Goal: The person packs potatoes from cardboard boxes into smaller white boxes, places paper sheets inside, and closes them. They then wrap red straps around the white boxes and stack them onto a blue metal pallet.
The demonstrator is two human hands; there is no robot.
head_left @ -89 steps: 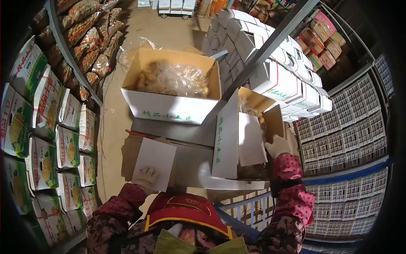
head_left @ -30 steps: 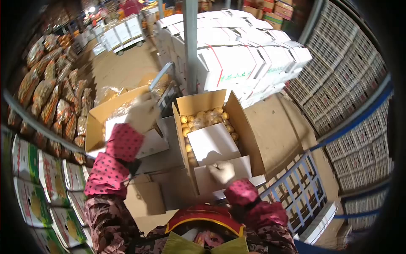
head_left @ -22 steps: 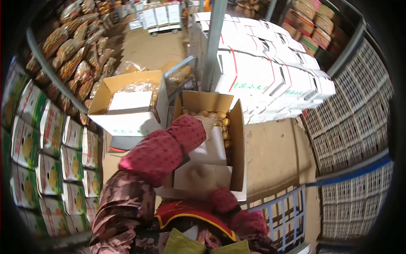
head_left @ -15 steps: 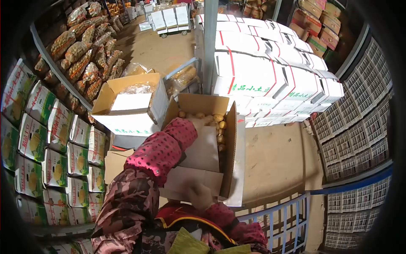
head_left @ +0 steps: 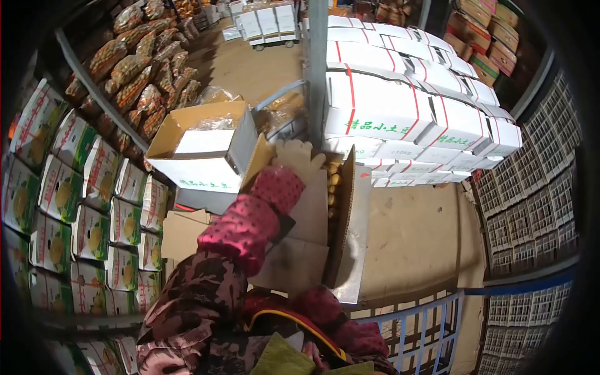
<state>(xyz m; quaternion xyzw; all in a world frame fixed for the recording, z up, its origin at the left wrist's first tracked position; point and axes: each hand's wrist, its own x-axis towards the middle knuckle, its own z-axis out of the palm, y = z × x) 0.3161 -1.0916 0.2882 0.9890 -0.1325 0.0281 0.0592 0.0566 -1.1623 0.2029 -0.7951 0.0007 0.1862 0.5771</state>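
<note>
My left hand (head_left: 300,161), in a pale glove, reaches to the far side of an open cardboard box (head_left: 342,231). Its fingers are spread over the far edge, and nothing shows in its grasp. Small potatoes (head_left: 333,187) are visible along the box's right inner side. A cardboard flap (head_left: 307,215) covers much of the rest. My right arm's pink spotted sleeve (head_left: 319,306) is at the near edge of the box; the right hand's fingers are hidden.
A second open box (head_left: 200,164) stands to the left. White boxes strapped in red (head_left: 375,106) are stacked at the back right, beside a metal post (head_left: 317,75). Green-and-white cartons (head_left: 90,231) line the left, and a blue rail frame (head_left: 425,331) is at the lower right.
My left hand has moved from among the potatoes to the box's far edge and spread its fingers. My right hand has drawn back toward my body. The view has shifted slightly.
</note>
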